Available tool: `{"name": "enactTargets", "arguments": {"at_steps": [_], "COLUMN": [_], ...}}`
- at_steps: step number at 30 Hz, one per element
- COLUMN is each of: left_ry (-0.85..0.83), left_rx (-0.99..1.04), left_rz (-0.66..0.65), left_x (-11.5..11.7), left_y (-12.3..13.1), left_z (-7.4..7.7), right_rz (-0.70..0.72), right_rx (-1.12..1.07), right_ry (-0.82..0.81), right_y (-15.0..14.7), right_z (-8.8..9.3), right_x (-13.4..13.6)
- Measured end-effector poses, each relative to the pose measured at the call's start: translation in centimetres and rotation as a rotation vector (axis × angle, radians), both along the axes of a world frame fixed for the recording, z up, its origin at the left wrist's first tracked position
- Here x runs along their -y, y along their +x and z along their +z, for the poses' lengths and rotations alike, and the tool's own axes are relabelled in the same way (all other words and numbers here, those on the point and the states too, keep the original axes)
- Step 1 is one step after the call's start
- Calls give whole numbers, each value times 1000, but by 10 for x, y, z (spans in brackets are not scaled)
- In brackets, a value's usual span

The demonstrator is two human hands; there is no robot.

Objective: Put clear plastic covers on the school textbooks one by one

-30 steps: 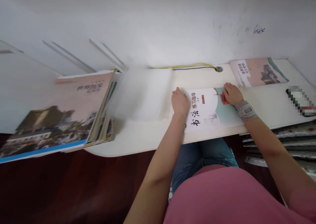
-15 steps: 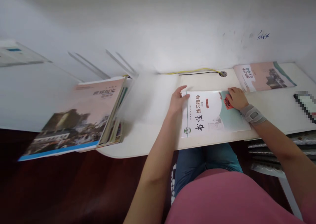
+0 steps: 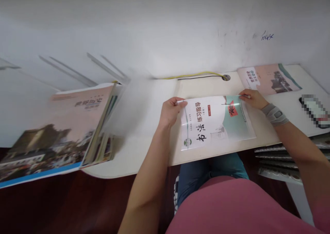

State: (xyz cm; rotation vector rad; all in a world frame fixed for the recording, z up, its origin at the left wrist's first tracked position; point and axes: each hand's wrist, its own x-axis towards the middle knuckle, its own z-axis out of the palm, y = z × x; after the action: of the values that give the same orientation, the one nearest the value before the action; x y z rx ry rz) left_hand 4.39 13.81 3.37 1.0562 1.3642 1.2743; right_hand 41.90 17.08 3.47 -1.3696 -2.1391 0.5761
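Observation:
A thin calligraphy workbook (image 3: 216, 124) with a white and green cover lies sideways before me, its top edge slightly raised off the white desk (image 3: 146, 141). My left hand (image 3: 171, 112) pinches the workbook's upper left corner between thumb and fingers. At the upper right corner, my right hand (image 3: 252, 98) is closed on the edge, with a grey band (image 3: 277, 114) around the wrist. The cover looks glossy, and I cannot tell if a clear sleeve is over it.
At the left stands a pile of books topped by a pink history book (image 3: 64, 124). Another pink history book (image 3: 269, 78) lies at the back right, near a blurred-out phone-like object (image 3: 314, 110). A yellow cable (image 3: 190, 75) runs along the wall to a desk hole (image 3: 226, 77).
The right hand, which lay flat on the cover, now grips the upper right corner. The left hand has closed on its corner, and the workbook's top edge is lifted a little. The view has shifted.

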Motion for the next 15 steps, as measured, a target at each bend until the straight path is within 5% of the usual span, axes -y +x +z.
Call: {"name": "enactTargets", "arguments": {"at_steps": [10, 15], "left_ry": [-71, -54], "left_rx": [57, -378], "left_rz": [-5, -60], "left_x": [-4, -3], "left_y": [-3, -14], "left_z": [-2, 10], "right_rz": [-178, -168], "right_rx": [-579, -619], "right_ry": [-220, -231], "right_y": [-16, -15], "right_z": [1, -6], "right_x": [5, 3]}}
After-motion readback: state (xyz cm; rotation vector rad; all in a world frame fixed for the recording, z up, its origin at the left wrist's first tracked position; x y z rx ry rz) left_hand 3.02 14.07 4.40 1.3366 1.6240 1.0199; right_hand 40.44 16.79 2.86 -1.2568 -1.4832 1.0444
